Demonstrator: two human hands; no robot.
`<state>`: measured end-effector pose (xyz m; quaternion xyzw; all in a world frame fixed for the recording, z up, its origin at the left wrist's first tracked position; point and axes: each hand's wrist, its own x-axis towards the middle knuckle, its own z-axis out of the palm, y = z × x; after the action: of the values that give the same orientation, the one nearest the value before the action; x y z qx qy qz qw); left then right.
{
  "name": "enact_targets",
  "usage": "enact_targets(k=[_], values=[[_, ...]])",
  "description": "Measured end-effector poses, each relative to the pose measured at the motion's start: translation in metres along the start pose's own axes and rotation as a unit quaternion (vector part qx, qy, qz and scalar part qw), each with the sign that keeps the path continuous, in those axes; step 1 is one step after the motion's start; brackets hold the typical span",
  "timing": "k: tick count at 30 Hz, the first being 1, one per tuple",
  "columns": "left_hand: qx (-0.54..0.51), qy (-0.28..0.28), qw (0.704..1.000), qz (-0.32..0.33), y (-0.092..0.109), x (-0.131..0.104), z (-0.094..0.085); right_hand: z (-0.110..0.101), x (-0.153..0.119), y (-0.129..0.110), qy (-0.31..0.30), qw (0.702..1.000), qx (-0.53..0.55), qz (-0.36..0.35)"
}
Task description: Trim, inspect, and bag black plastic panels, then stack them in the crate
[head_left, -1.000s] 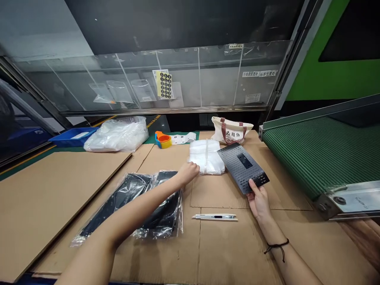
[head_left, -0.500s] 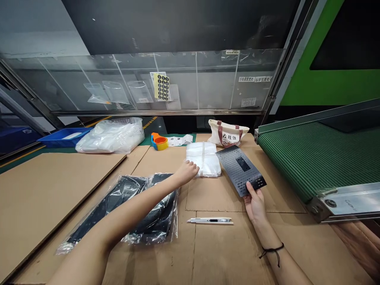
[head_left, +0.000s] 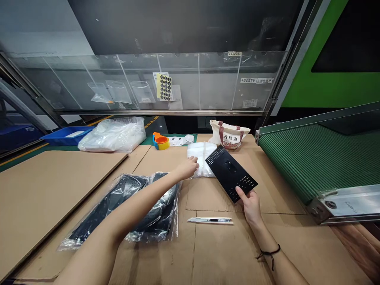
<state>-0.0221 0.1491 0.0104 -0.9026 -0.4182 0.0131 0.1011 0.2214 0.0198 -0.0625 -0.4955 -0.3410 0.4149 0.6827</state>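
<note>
My right hand (head_left: 250,204) grips the near corner of a thin black perforated panel (head_left: 231,172), thumb on top. The panel is held tilted above the cardboard, with rows of slots at both ends and an opening near its middle. My left hand (head_left: 188,168) is closed, fingers curled, at the left edge of a banded stack of clear plastic bags (head_left: 197,149). Whether a bag is between its fingertips is hidden. Under my left forearm lie black pieces in clear bags (head_left: 157,217). A white utility knife (head_left: 210,220) rests in front of me.
A green conveyor belt (head_left: 314,158) with a metal end stands at the right. A raised cardboard sheet (head_left: 59,182) lies left. At the back are a bundle of plastic (head_left: 114,134), a blue tray (head_left: 59,136), a tape dispenser (head_left: 160,141) and a cloth bag (head_left: 228,134).
The panel in my right hand has moved left and turned, now partly covering the bag stack. My left hand has shifted slightly, its fingers still curled by the stack.
</note>
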Motion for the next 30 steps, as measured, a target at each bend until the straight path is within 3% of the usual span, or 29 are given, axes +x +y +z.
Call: enact_targets(k=[5, 11, 17, 25, 30], values=[[0.024, -0.004, 0.999, 0.038, 0.002, -0.005, -0.003, 0.000, -0.001, 0.000, -0.012, 0.999, -0.032, -0.015], [0.040, 0.006, 0.999, 0.015, 0.000, -0.003, -0.002, 0.000, 0.000, 0.000, -0.012, 0.998, -0.055, -0.035], [0.014, 0.001, 0.999, 0.035, 0.002, -0.011, -0.002, 0.000, -0.001, -0.002, 0.005, 0.995, -0.092, -0.049], [-0.064, 0.012, 0.995, -0.075, -0.012, 0.010, 0.002, -0.002, 0.000, -0.002, 0.020, 0.987, -0.150, -0.054], [-0.116, 0.006, 0.989, -0.092, -0.015, 0.019, 0.009, -0.001, -0.001, -0.001, 0.017, 0.984, -0.164, -0.067]])
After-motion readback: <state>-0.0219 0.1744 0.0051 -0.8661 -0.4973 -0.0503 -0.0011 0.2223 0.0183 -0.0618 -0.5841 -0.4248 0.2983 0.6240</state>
